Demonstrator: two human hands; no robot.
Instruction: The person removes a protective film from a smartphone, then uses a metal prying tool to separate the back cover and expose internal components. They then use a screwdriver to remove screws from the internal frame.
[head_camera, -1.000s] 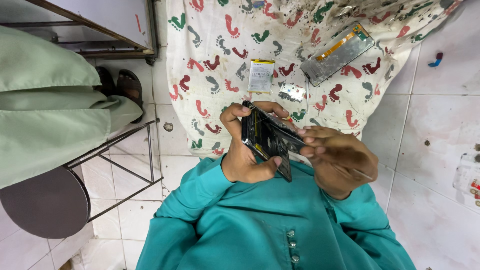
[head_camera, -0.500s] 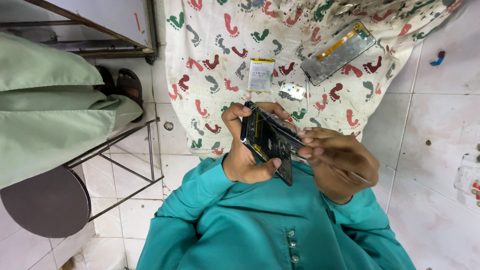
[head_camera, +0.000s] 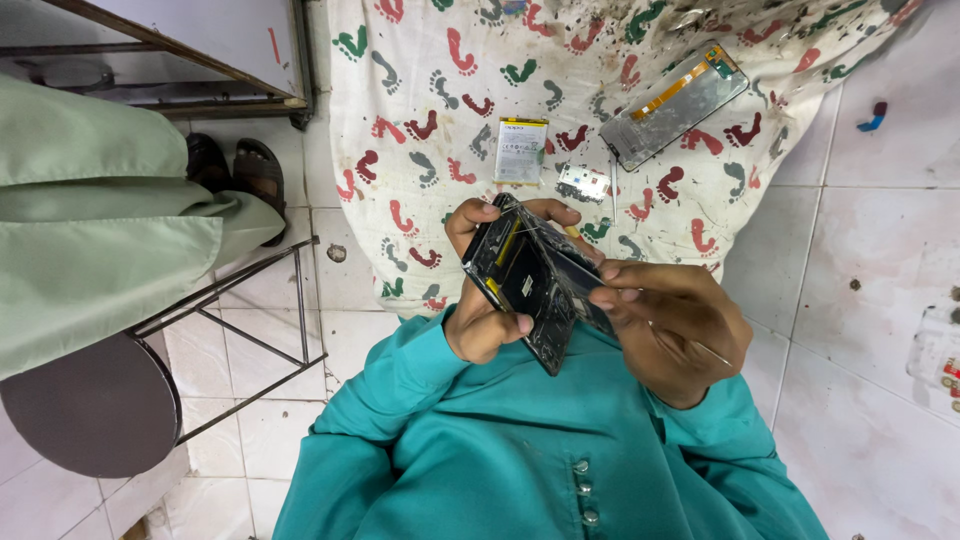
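Phone chassis, dark and opened up with its internals exposed, was held tilted between both hands above the person's teal shirt. Beyond the hands lay a white cloth with a coloured footprint pattern, spread on the tiled floor. To the left of the left hand stood a dark round stool on a metal frame, and another person's pale green garment hung above it, with a pair of dark sandals just past it. On the cloth, beyond the right hand, lay a detached display panel with a yellow flex strip. Straight beyond the chassis lay a flat rectangular battery, and just beside it a small circuit board.

Left hand was clamped on the chassis, thumb across the lower edge and fingers curled over the far end. Right hand gripped the near right edge of the chassis, fingertips pinching the separated rear layer. The two hands were close together, both closed on the same unit.
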